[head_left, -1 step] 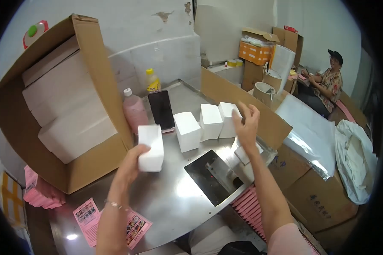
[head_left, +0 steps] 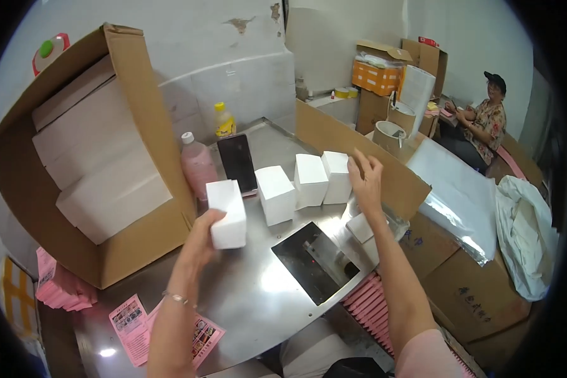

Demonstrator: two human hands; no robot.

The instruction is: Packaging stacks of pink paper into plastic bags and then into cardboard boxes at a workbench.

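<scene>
My left hand (head_left: 201,238) is closed round a white block-shaped paper stack (head_left: 229,217), lifted over the steel table (head_left: 246,277). Beyond it, three similar stand on the table: a white stack (head_left: 274,198), another stack (head_left: 310,183) and a third stack (head_left: 336,179) at the right. Beside that last one, my right hand (head_left: 366,179) has its fingers spread and holds nothing; whether the fingertips touch the stack I cannot tell. Under my right forearm, partly hidden, lie smaller white pieces (head_left: 361,228). A dark rectangular opening (head_left: 302,264) is set into the tabletop.
A tilted cardboard box (head_left: 148,126) with white packs stands left. Behind are a phone (head_left: 236,160), a pink bottle (head_left: 197,167) and a yellow bottle (head_left: 223,120). Pink leaflets (head_left: 129,327) lie near me. A cardboard panel (head_left: 359,142) borders the right; a seated person (head_left: 488,123) is beyond.
The white stack in my left hand has shifted slightly right and turned to show more of its side. My right hand has barely moved.
</scene>
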